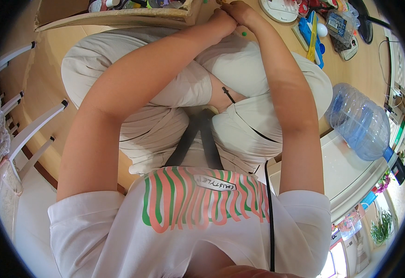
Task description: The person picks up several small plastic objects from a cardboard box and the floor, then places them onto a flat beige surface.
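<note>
On the floor, green bit (244, 34): small, between the two wrists, just beyond the trouser cloth; I see it apart from the fingers.
Left hand (223, 24): meets the right; from my feed I cannot tell whether its fingers grip anything.
Right hand (240, 12): at the upper edge, fingers bent toward the left hand, tips partly cut off; grip unreadable to me.
Cardboard box (114, 19): left of both hands, mixed items inside.
White round device (279, 10): right of the hands.
Blue plastic item (306, 31): farther right, yellow strip across it.
Large bottle (360, 123): clear, blue-tinted, beyond the right knee.
</note>
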A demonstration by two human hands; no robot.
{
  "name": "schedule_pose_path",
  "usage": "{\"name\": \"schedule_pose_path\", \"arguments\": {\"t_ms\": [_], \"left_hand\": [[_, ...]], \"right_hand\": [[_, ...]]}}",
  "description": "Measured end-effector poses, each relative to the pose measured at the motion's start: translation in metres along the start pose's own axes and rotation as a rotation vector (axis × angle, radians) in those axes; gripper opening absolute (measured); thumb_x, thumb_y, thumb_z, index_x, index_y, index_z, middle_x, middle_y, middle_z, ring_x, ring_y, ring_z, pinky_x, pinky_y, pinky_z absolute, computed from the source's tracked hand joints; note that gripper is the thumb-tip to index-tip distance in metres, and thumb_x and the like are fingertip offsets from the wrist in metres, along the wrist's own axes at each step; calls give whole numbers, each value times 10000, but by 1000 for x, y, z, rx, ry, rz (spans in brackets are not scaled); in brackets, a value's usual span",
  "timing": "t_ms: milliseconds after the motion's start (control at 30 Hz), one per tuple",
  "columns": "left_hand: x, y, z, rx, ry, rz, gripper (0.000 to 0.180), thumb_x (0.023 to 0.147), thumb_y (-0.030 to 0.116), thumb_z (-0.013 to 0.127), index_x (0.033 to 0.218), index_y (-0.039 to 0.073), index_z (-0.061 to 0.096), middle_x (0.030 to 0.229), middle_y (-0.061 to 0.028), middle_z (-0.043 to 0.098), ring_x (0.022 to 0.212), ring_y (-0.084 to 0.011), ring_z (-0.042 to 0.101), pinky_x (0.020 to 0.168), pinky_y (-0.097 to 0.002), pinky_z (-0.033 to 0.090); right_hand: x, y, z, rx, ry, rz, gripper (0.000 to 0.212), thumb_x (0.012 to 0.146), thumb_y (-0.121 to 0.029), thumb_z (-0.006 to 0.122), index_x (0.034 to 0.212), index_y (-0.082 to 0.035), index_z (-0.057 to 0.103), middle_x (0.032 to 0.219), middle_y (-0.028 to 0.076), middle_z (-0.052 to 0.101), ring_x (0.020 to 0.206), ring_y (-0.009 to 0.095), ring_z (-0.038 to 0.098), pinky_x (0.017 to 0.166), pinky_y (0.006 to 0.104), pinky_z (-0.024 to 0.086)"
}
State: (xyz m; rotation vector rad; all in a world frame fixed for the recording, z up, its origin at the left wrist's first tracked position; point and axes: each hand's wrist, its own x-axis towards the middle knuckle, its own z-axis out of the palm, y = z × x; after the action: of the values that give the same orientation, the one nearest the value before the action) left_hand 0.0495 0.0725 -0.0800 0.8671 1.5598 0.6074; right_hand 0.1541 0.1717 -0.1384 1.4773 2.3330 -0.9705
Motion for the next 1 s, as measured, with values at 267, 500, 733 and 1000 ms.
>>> {"name": "schedule_pose_path", "arguments": {"t_ms": [267, 500, 733, 1000], "left_hand": [[-9, 3, 3, -47, 65, 25, 217, 956, 226, 625, 1049, 40, 683, 947, -73, 686, 825, -177, 587, 698, -353, 463], [-15, 10, 0, -120, 138, 5, 195, 954, 217, 596, 954, 36, 669, 879, -70, 666, 765, -186, 575, 659, -355, 437], [-25, 25, -6, -219, 126, -64, 215, 962, 175, 488, 883, 64, 655, 843, -76, 649, 737, -204, 567, 641, -360, 414], [-10, 5, -5, -363, 105, -43, 314, 1005, 267, 449, 976, 29, 653, 902, -106, 647, 814, -217, 583, 720, -381, 449]], "right_hand": [[-8, -11, -9, -43, 19, -6, 666, 1004, -575, 516, 1034, 53, 736, 997, 362, 689, 989, 493, 681, 822, 506, 549], [-19, -24, -16, 214, 205, 77, 586, 1001, -496, 581, 982, 66, 745, 955, 304, 731, 922, 430, 720, 788, 469, 566], [-35, -38, -28, 627, 332, 15, 398, 1008, -299, 567, 956, 46, 759, 880, 193, 765, 806, 247, 727, 738, 402, 566], [-40, -33, -42, 586, 385, 16, 366, 978, -281, 585, 928, 46, 740, 838, 217, 745, 787, 287, 719, 723, 405, 550]]}}
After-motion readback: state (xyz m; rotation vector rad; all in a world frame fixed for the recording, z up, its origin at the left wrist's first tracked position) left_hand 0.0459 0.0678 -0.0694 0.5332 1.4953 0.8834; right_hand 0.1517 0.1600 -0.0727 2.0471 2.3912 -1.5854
